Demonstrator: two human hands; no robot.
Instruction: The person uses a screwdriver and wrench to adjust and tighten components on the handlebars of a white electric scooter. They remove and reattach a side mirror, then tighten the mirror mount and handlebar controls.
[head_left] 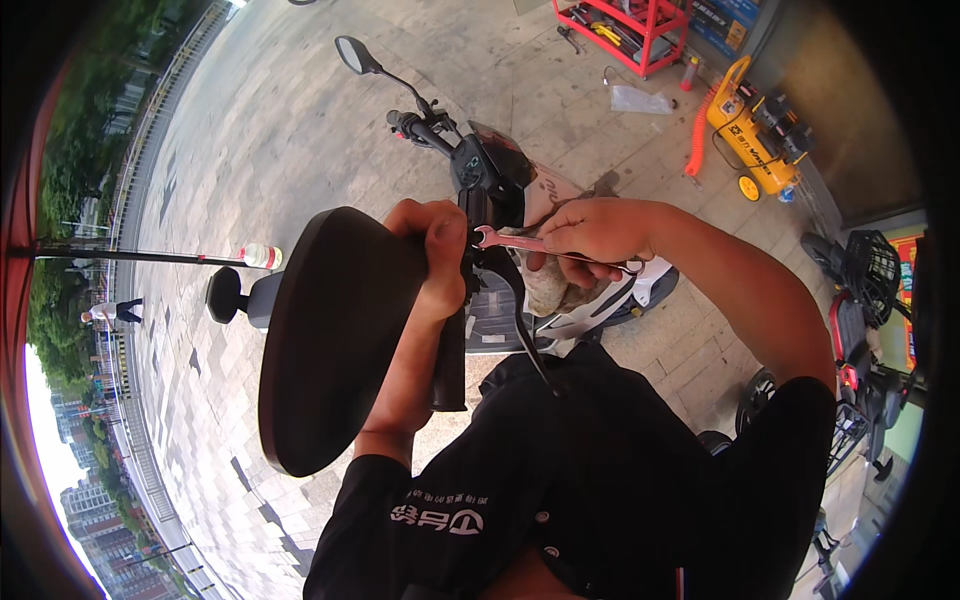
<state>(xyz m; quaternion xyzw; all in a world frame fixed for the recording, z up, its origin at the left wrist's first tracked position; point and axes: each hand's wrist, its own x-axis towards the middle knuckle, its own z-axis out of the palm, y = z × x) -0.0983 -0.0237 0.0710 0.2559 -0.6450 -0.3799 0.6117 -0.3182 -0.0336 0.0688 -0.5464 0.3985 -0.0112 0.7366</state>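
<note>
A scooter stands in front of me, its dashboard (467, 168) and handlebar showing beyond my hands. My left hand (440, 255) is closed at the edge of a large black rear-view mirror (340, 340), which hides some of its fingers. Between the fingers of my right hand (595, 238) lies a metal wrench (515, 241). The wrench's open jaw points left, close to the handlebar beside my left hand; whether it touches a nut I cannot tell. Below sit a black handlebar grip (450, 365) and a curved brake lever (524, 310). The scooter's other mirror (352, 55) stands out at the far side.
A red tool cart (648, 50) stands at the back right, near a yellow air compressor (750, 135) with a coiled red hose (703, 130). A clear plastic bag (640, 100) lies on the paving. More two-wheelers (855, 330) are parked at right. One person (112, 312) is far left.
</note>
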